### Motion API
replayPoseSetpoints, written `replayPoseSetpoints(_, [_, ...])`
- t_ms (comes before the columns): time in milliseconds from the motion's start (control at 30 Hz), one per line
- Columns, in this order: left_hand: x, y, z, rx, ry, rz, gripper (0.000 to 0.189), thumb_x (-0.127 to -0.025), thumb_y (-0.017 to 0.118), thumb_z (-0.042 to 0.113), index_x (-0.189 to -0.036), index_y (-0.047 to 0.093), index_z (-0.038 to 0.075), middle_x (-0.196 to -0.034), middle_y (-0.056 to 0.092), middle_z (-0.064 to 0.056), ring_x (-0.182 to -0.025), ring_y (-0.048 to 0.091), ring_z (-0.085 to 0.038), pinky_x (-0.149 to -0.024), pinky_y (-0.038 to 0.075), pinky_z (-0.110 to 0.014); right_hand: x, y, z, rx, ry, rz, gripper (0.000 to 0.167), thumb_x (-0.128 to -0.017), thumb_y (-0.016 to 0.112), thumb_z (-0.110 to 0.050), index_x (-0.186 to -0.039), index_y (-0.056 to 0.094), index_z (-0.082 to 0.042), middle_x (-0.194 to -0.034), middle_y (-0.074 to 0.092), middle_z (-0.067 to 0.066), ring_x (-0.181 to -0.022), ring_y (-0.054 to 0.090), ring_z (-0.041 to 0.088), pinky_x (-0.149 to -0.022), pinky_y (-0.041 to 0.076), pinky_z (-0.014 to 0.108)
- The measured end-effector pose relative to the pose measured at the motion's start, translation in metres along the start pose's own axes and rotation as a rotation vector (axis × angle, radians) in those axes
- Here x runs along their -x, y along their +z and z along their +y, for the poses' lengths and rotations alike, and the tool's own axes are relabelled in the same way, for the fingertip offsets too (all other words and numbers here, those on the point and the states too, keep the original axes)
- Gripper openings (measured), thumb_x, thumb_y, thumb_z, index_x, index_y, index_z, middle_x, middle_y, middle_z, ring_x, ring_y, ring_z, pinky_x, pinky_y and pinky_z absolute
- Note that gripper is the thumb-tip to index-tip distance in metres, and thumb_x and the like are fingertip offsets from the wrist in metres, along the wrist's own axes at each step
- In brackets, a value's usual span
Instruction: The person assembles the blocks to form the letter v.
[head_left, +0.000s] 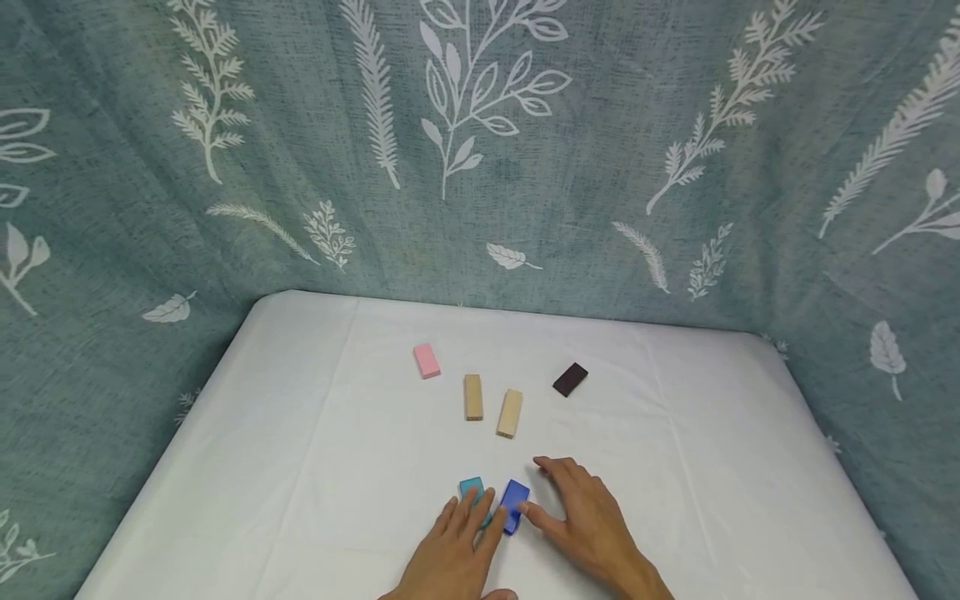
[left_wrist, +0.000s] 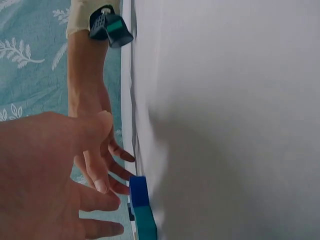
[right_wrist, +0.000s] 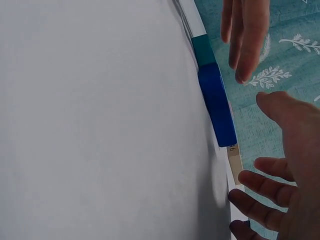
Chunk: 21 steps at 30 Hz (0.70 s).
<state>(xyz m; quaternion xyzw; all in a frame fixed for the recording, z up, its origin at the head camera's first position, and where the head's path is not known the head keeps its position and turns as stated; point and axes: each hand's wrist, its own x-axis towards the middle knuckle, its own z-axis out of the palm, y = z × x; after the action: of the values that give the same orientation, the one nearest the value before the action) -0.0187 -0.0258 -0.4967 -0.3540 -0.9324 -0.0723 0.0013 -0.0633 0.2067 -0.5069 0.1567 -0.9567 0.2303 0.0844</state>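
Observation:
A teal block [head_left: 470, 484] and a blue block [head_left: 515, 503] lie side by side on the white cloth at the near middle. Over the teal one extends my left hand [head_left: 452, 556], its fingers spread and hiding part of it in the head view. To the right is my right hand [head_left: 588, 521], its thumb tip overlapping the blue block's right edge there. The right wrist view shows a gap between that thumb [right_wrist: 272, 102] and the blue block [right_wrist: 217, 107]. Neither hand grips anything.
Farther back lie a pink block [head_left: 427, 361], two wooden blocks, one tan [head_left: 473, 397] and one paler [head_left: 509, 414], and a dark brown block [head_left: 571, 380]. A green leaf-patterned cloth [head_left: 420, 242] hangs behind and beside the white-covered table [head_left: 225, 467].

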Motion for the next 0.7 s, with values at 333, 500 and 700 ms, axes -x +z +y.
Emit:
replayPoseSetpoints(333, [0.004,0.013,0.008,-0.056,-0.027,0.046,0.085,-0.099,0.027,0.073,-0.148,0.049,0.007,-0.154,0.043,-0.018,-0.141,0.043,-0.036,-0.109,0.040,-0.049,-0.008,-0.005,0.009,-0.004,-0.025,0.017,0.070,-0.081,0.080,-0.056,-0.135,0.061,-0.015,-0.117,0.065,-0.003,-0.106,0.061,0.014,-0.088,0.049,0.042])
replayPoseSetpoints(500, [0.005,0.018,0.011,-0.127,-0.012,0.101,0.097,-0.090,0.025,0.084,-0.145,0.052,0.009,-0.151,0.047,-0.017,-0.138,0.047,-0.035,-0.107,0.042,-0.049,-0.015,-0.008,0.013,-0.015,-0.016,0.001,0.078,-0.080,0.079,-0.060,-0.139,0.058,-0.014,-0.122,0.064,-0.001,-0.110,0.061,0.016,-0.089,0.050,0.043])
replayPoseSetpoints(700, [0.005,0.023,0.012,-0.175,-0.017,0.135,0.096,-0.089,0.029,0.085,-0.143,0.055,0.010,-0.149,0.050,-0.016,-0.136,0.049,-0.034,-0.106,0.044,-0.047,-0.023,-0.010,0.018,-0.026,-0.030,0.022,0.078,-0.079,0.081,-0.057,-0.138,0.057,-0.012,-0.122,0.064,0.001,-0.109,0.061,0.019,-0.088,0.050,0.047])
